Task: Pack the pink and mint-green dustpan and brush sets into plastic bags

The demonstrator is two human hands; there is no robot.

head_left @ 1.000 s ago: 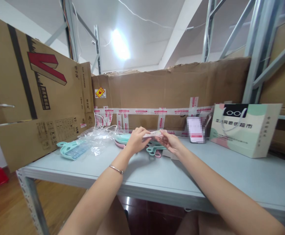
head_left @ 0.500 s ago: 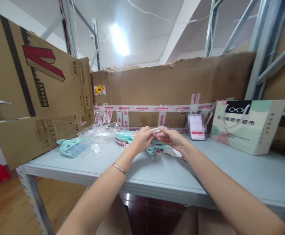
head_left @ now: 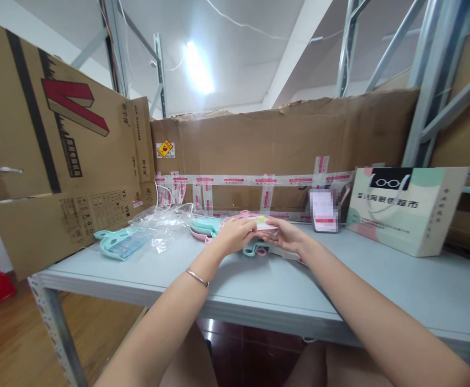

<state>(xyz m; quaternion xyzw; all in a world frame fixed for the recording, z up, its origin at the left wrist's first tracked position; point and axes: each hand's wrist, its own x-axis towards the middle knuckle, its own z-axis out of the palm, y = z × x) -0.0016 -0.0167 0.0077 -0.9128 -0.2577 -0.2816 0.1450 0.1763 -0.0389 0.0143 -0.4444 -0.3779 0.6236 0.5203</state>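
My left hand (head_left: 238, 234) and my right hand (head_left: 285, 234) meet above the middle of the table, fingers closed on a pink piece (head_left: 268, 228) with a pale, yellow-green marked top. Fingers cover much of it, so its exact kind is hidden. Below and beside the hands lie turquoise dustpans (head_left: 206, 223), with pink and grey edges showing among them. Turquoise and pink handle loops (head_left: 252, 248) stick out under my right hand. On the left rests a turquoise dustpan with a bristled brush (head_left: 122, 244), partly under clear plastic.
Crumpled clear plastic bags (head_left: 160, 220) lie left of centre. At the right stand a phone (head_left: 323, 212) and a printed paper bag (head_left: 406, 209). Large cardboard sheets (head_left: 235, 145) wall the table's back and left side. Metal shelf posts (head_left: 436, 91) rise behind.
The pink piece between my hands now shows its pale, yellow-green marked top, and more pink appears behind my left hand. Both hands stay nearly in place; the view shifts slightly.
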